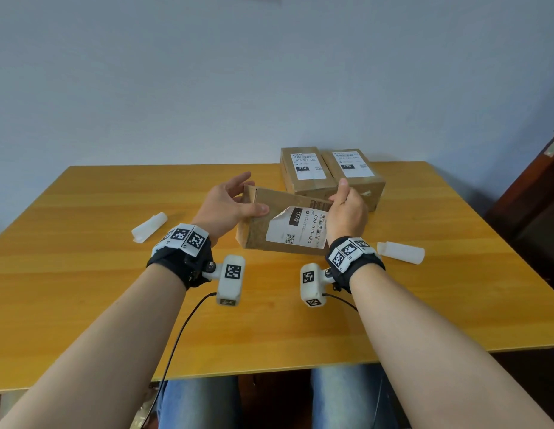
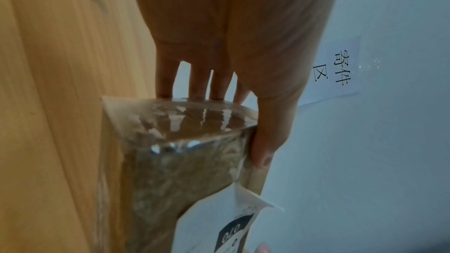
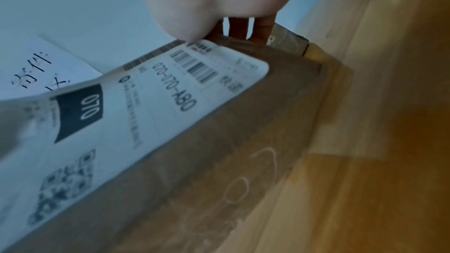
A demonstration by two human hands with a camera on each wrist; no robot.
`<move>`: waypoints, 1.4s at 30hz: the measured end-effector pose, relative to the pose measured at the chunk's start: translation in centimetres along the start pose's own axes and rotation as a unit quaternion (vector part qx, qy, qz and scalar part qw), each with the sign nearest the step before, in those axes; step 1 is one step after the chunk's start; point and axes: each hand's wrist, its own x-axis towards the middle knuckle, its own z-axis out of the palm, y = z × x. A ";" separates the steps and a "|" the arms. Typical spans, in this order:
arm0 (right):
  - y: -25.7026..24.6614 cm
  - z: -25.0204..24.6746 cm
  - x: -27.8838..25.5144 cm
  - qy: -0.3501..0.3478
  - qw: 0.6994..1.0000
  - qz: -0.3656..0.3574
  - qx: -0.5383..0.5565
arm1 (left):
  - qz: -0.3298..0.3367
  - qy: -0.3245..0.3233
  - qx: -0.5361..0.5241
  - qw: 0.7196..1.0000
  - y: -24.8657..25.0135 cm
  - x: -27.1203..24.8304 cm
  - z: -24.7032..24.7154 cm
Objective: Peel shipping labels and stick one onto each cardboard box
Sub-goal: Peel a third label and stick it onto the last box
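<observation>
I see my left hand (image 1: 229,203) and right hand (image 1: 346,212) with fingers clamped on a tilted cardboard box (image 1: 263,230) above the worktop (image 1: 83,274); its half-stuck label (image 1: 300,229) reads "070-070-A80". A wall sign (image 2: 337,68) reads "寄件区".

A parcel-sending room: labelled boxes (image 1: 328,174), wall sign (image 2: 336,70) reading 寄件区.

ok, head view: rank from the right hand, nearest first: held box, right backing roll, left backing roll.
From the right hand:
1. Held box, gripped by it.
2. Right backing roll, on the table to its right.
3. Left backing roll, across the table beyond the left hand.
</observation>
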 end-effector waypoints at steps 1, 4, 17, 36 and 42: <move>-0.3 -0.1 0.1 -0.005 1.000 0.000 0.002 | -0.006 0.003 -0.006 1.000 0.0 0.1 -0.1; -1.4 -0.3 0.3 -0.019 0.998 -0.058 -0.008 | -0.020 0.010 -0.027 0.999 0.2 0.3 -0.2; -3.6 1.4 -2.5 -0.101 0.937 -0.273 -0.194 | -0.035 0.027 -0.018 0.999 1.2 0.5 0.4; -3.2 0.8 -2.0 0.024 0.947 -0.306 -0.100 | -0.004 -0.009 -0.009 1.000 1.3 -0.2 0.0; -3.8 0.4 -0.7 0.026 0.952 -0.281 -0.122 | 0.001 -0.003 -0.034 0.999 1.0 -0.5 0.3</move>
